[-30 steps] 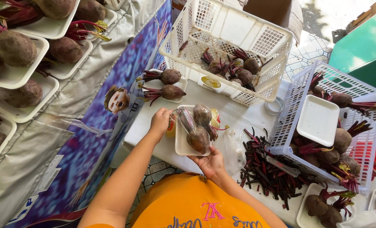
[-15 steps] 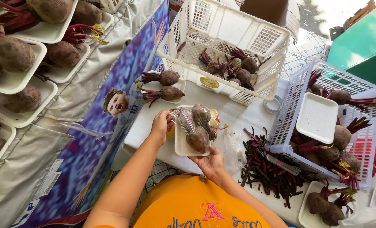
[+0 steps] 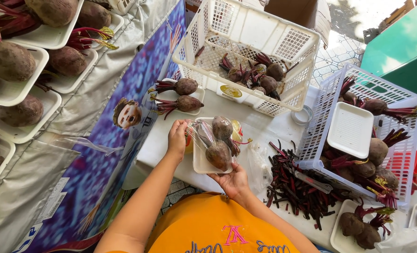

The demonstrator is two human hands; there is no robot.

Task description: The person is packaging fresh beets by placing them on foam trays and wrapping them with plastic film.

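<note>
The left hand point(image 3: 177, 138) grasps the left edge of a white tray point(image 3: 203, 161) near the front edge of the table point(image 3: 260, 122), its fingers pinching clear film point(image 3: 200, 133) that lies over the tray's left side. The right hand point(image 3: 232, 180) grips the tray's near end from below, thumb on the rim. Two beets point(image 3: 219, 152) lie in the tray, one behind the other, red stems pointing right.

Just behind the tray, toward the table's left edge, a second tray point(image 3: 196, 96) carries two more beets. At the back edge a white basket point(image 3: 250, 51) sits tilted, with several beets in its bottom. On the right side a pale blue basket point(image 3: 358, 136) holds beets and an empty white tray point(image 3: 350, 130). Between it and the held tray lies a heap of cut red stems point(image 3: 292, 185). At the front right corner another tray point(image 3: 358, 225) bears two beets. Left of the table, filled trays point(image 3: 16, 89) rest on a grey cloth
</note>
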